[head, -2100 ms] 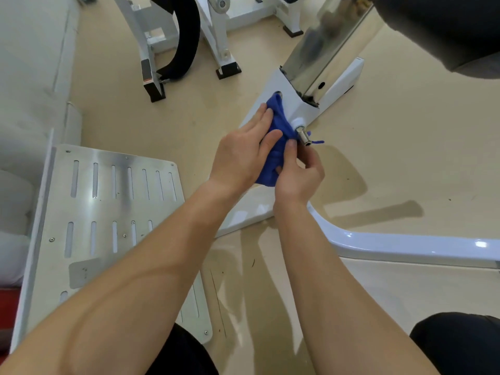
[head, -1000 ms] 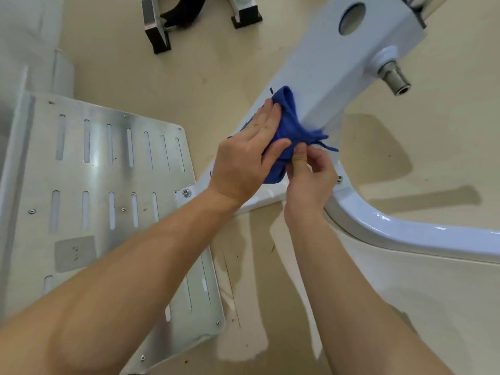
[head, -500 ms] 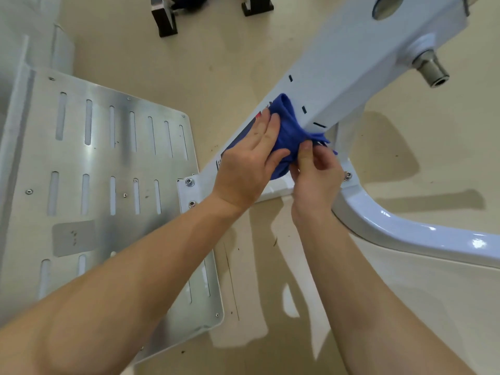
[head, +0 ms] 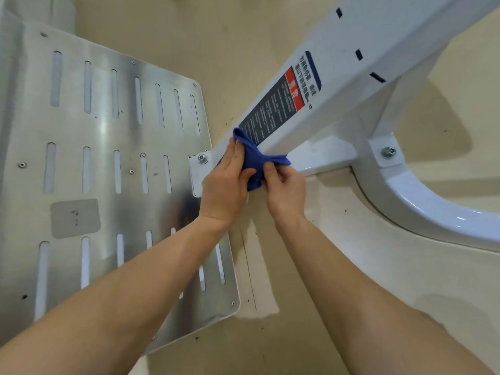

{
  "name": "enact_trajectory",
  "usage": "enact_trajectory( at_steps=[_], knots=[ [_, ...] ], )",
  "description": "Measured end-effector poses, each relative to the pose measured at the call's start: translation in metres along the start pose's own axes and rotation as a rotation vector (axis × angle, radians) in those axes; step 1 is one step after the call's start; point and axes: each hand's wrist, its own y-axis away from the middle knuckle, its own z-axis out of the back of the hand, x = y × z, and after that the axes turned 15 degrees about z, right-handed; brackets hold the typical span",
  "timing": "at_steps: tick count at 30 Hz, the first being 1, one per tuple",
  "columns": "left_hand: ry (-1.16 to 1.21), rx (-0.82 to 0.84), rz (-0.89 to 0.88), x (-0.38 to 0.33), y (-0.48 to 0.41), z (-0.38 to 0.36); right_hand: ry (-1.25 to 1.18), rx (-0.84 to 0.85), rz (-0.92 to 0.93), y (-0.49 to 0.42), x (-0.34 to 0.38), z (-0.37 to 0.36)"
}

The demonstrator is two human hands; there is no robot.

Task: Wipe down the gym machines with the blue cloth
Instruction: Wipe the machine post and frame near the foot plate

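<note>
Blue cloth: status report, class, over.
Left grip presses blue cloth on white beam. Right grip pinches its tail. Warning label just up-beam; nothing blocking.

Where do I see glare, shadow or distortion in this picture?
Head view: glare streaks on the curved white frame, a bright patch on the metal plate; soft shadows on the floor; wide-angle bending at edges; blue cloth sharp.

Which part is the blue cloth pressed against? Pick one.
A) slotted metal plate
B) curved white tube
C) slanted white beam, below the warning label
C: the left hand presses the blue cloth onto the white beam just below the warning label, while the right hand pinches its trailing end.
</note>
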Motion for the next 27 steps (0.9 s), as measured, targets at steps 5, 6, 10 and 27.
enact_trajectory(
  at_steps=[5, 6, 10, 27],
  knots=[
    [0.053, -0.012, -0.077, -0.036, -0.004, 0.01, -0.159, -0.189, 0.023, -0.002, 0.032, 0.007],
    [0.078, -0.034, -0.082, -0.041, -0.006, 0.01, -0.155, -0.213, 0.04, -0.003, 0.034, 0.007],
    [0.134, -0.064, -0.066, -0.035, -0.006, 0.005, 0.033, -0.188, 0.078, -0.004, 0.017, 0.0],
    [-0.197, 0.034, 0.208, 0.04, 0.004, 0.01, 0.099, -0.281, -0.078, 0.023, -0.03, -0.043]
  ],
)
